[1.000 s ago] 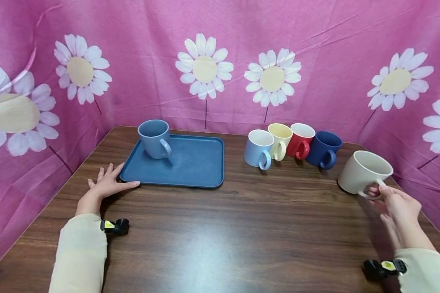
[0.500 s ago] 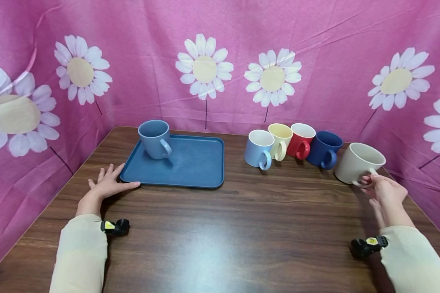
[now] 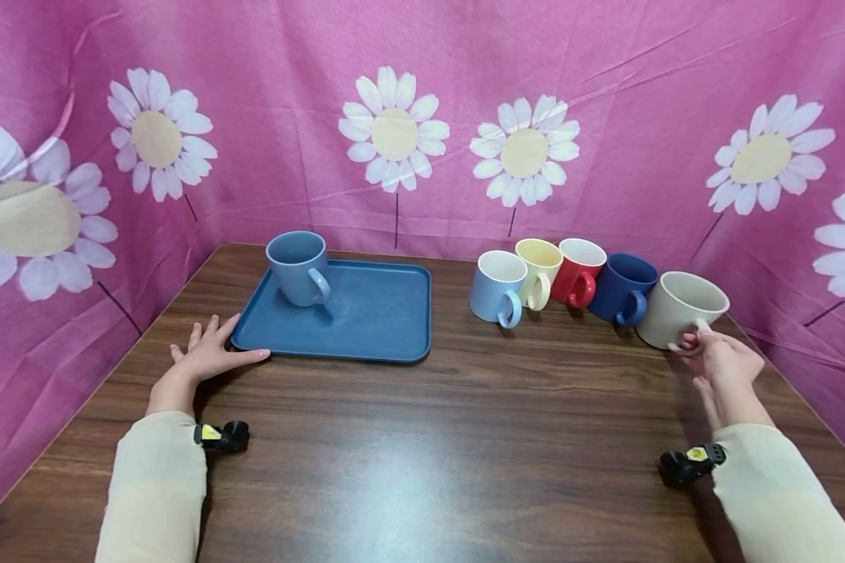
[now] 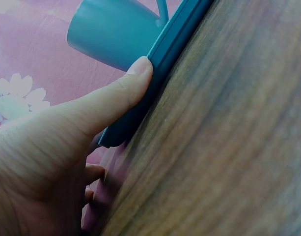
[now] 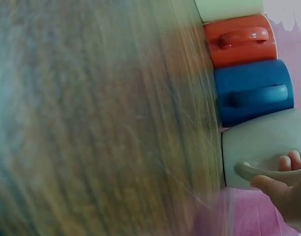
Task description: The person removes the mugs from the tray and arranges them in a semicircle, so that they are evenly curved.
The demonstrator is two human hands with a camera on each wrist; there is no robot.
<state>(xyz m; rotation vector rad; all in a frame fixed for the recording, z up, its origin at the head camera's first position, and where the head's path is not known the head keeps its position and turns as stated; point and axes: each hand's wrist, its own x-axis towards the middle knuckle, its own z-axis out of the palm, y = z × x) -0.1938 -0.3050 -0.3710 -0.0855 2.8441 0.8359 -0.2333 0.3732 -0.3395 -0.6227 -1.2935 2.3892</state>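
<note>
At the right of the head view my right hand [image 3: 728, 361] pinches the handle of a grey-white mug [image 3: 681, 309]; the right wrist view shows fingers through that handle. The mug stands upright beside a dark blue mug [image 3: 621, 285]. My left hand [image 3: 207, 356] rests at the near left corner of a blue tray [image 3: 376, 313], fingers spread. In the left wrist view its thumb [image 4: 125, 91] lies along the tray's edge. A grey-blue mug [image 3: 297, 270] stands upright on the tray's left part, handle toward the right.
Left of the dark blue mug, a red mug [image 3: 572, 274], a pale yellow mug [image 3: 537, 270] and a light blue mug [image 3: 496, 289] stand in a row, handles toward the near side. A pink flowered cloth [image 3: 267, 156] hangs behind the wooden table [image 3: 422, 438].
My right hand has moved the grey-white mug left and away from me, up beside the dark blue mug. My left hand and the tray have stayed in place.
</note>
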